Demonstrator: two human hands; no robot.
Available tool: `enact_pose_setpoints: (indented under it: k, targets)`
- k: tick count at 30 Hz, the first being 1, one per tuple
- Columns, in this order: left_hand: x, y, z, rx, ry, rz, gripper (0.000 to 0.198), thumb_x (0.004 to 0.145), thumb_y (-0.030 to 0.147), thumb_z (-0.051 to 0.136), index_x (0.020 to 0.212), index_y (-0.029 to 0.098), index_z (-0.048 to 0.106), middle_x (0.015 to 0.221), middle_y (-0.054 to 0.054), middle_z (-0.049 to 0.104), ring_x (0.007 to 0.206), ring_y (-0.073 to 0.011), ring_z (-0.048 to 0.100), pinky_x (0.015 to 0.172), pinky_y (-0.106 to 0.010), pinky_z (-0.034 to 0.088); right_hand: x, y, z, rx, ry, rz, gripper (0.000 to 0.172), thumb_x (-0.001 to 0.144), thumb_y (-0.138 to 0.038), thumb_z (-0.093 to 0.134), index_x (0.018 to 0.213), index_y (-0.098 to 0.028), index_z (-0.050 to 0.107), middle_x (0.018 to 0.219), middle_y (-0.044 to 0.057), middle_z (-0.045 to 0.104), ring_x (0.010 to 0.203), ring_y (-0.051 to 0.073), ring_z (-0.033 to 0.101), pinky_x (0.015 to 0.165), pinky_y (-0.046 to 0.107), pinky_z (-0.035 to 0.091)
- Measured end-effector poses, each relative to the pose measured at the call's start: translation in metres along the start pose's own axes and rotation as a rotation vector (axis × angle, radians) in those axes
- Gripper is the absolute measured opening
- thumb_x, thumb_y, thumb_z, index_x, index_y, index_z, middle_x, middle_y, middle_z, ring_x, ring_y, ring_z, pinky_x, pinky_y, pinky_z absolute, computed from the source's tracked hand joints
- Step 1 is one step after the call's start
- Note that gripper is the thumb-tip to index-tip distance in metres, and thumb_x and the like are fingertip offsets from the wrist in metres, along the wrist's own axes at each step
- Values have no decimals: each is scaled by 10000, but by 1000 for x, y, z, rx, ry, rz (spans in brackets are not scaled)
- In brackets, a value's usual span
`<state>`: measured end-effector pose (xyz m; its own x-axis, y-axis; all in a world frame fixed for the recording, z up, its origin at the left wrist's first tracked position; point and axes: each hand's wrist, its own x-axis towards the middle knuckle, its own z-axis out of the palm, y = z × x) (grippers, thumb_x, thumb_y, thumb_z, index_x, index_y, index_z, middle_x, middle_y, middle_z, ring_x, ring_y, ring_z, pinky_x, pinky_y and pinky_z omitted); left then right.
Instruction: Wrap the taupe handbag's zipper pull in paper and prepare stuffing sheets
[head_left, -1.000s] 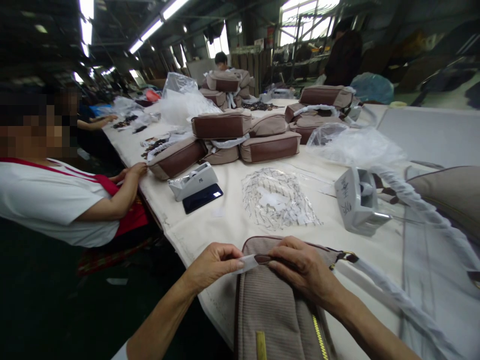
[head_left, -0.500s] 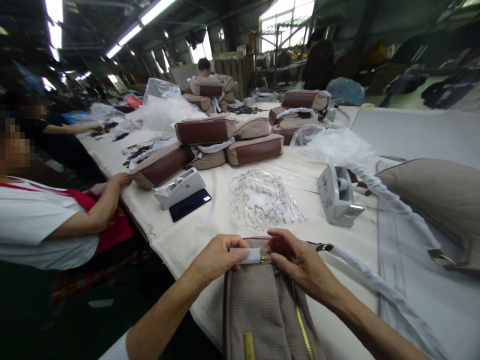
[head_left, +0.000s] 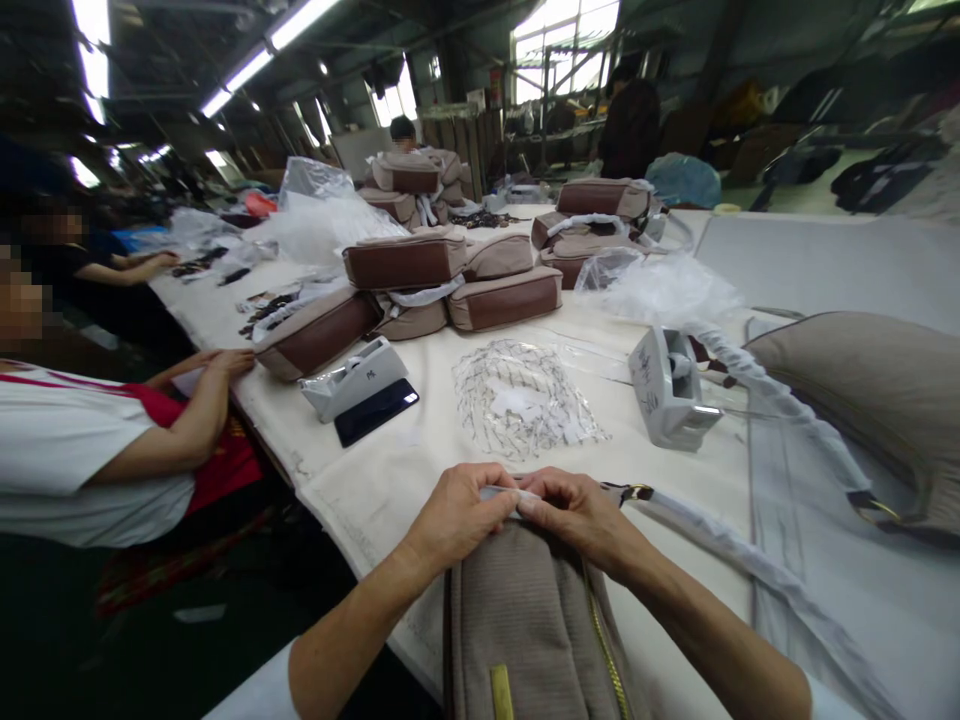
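Both hands meet at the top edge of a taupe bag [head_left: 517, 620], which lies at the near edge of the counter [head_left: 390, 470] with its gold zipper running down the right side. The left hand [head_left: 457, 515] has its grip pinched shut on a small white strip [head_left: 501, 492]. The right hand [head_left: 577, 510] has its grip closed on the same strip from the other side, so the fingertips touch just above the zipper's end. The bag's wrapped strap [head_left: 720, 555] trails off to the right across the counter.

Beyond the hands lies a clear packet of small parts [head_left: 521, 400] with 2 tape dispensers near it: a grey one [head_left: 664, 390] to the right and a flatter one [head_left: 352, 375] to the left, which sits just behind a dark phone [head_left: 375, 410]. Further back stand stacked brown bags [head_left: 450, 275]. A co-worker's hand [head_left: 225, 362] rests on the counter's left edge, well apart from the taupe bag.
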<state>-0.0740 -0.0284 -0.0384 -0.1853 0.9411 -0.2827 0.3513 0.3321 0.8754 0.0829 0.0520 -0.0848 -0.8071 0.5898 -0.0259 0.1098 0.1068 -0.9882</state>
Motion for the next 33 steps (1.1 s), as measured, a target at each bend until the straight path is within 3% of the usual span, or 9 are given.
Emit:
enact_pose_setpoints:
  k: [2,7,10,13,20,25,29,33]
  targets:
    - [0,-2,-2,-56,-26,-19,201,728,322,586,767,132,636,550,22,564,488,-98,506,511,-201,369,2,3,-1,46,-19,8,340,807,-453,587,684,-137,607,825,47,619,796,168,558,713,271,431]
    - [1,-8,-8,-132,-71,-73,208,710,337,608,712,129,620,481,26,542,459,-91,475,495,-195,333,4,2,-1,87,-32,101,354,777,-483,617,719,-134,604,681,-3,537,628,101,454,544,212,332]
    - [0,-6,-8,-90,-30,-58,166,721,298,580,680,140,609,458,36,523,442,-87,465,487,-192,331,9,-2,-7,187,-189,146,339,762,-472,641,834,-142,618,654,-31,496,588,79,397,518,200,278]
    - [-1,-2,-8,-24,-12,-34,164,728,296,574,682,144,613,477,37,529,451,-93,481,483,-194,342,15,-2,-14,247,-299,192,344,723,-466,680,785,-131,629,640,-35,492,585,76,393,533,198,284]
    - [-5,-9,-8,-172,-57,-50,208,702,330,612,746,127,620,589,15,567,486,-90,484,503,-205,371,14,11,-9,222,-204,209,367,727,-481,666,704,-121,598,554,-53,422,518,59,324,476,199,208]
    - [-7,-17,2,-109,78,-26,130,740,263,538,684,153,578,555,41,506,471,-81,431,469,-192,339,12,1,-4,157,-139,176,329,770,-447,625,759,-119,644,559,-43,436,512,61,325,469,202,221]
    - [-7,-16,6,-66,131,10,121,736,229,528,651,154,571,537,48,474,474,-78,407,470,-192,323,14,-5,-4,157,-164,163,295,737,-423,661,775,-131,648,573,-45,460,516,64,353,470,198,241]
    - [-8,-16,3,-166,34,6,181,754,305,560,820,144,608,640,20,549,521,-90,451,493,-199,375,15,1,-3,135,-124,166,324,735,-438,654,662,-128,596,506,-58,389,471,57,302,435,201,196]
